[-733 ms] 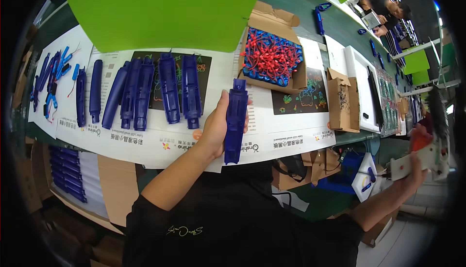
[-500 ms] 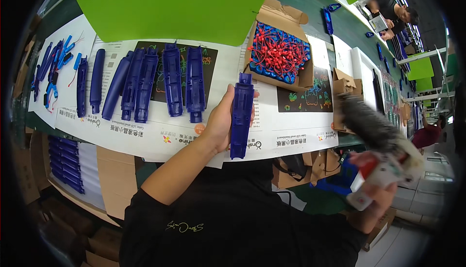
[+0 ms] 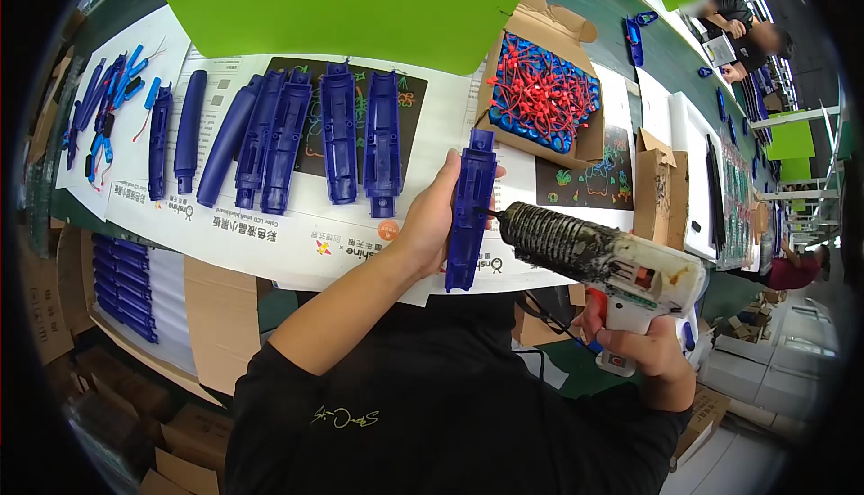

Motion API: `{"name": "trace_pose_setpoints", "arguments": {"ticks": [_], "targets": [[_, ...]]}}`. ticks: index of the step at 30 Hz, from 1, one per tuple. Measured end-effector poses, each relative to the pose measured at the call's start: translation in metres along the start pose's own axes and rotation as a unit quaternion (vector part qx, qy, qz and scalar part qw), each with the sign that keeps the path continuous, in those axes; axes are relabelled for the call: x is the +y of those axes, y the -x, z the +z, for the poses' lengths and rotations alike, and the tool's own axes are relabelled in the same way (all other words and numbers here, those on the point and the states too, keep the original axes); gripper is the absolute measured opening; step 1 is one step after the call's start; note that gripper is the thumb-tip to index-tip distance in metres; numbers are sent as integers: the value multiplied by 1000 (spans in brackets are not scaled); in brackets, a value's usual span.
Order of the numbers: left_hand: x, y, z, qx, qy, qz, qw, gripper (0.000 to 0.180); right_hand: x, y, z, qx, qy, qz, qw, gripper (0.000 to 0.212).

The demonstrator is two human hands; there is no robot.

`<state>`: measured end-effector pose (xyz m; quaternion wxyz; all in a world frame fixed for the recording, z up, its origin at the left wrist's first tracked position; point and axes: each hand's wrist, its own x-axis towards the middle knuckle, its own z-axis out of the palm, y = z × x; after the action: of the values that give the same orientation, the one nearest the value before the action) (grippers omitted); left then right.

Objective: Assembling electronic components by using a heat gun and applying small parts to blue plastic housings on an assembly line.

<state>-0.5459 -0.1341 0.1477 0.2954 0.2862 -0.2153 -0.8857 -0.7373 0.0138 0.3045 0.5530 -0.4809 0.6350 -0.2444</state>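
Note:
My left hand point(image 3: 430, 216) is closed around a dark blue plastic shell half point(image 3: 470, 220), held upright with its hollow, ribbed side showing. In my right hand point(image 3: 652, 351) is a worn white hot glue gun point(image 3: 621, 265) with a red trigger and a dark, coil-wrapped barrel. Its thin nozzle points left and reaches the shell's right edge near mid-length; whether it touches is hard to tell. Several more blue shell halves point(image 3: 339, 135) lie in a row on the paper to the left, some hollow side up, some rounded side up.
A cardboard box point(image 3: 589, 139) of blue cells with red wires stands beyond my hands. Loose blue cells and shells lie on white paper point(image 3: 76, 166) at far left. A green panel point(image 3: 342, 0) rises ahead. A box point(image 3: 211, 315) of stacked shells sits lower left. People work at far right.
My right hand has brought the glue gun left from the right side, up to the shell. The left hand keeps its hold on the shell. The whole view has shifted slightly.

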Motion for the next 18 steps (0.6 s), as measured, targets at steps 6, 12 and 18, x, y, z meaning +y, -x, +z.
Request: {"name": "trace_pose_setpoints", "arguments": {"ticks": [6, 12, 18], "targets": [[-3, -1, -1, -21, 28, -3, 999, 62, 23, -8, -5, -43, 366, -290, 883, 14], [-4, -3, -3, -14, 18, -1, 1000, 61, 13, -12, 2, -11, 294, -188, 937, 14], [-5, -1, 0, -7, -45, -14, 999, 59, 3, -20, -7, 14, 383, -243, 891, 17]]}}
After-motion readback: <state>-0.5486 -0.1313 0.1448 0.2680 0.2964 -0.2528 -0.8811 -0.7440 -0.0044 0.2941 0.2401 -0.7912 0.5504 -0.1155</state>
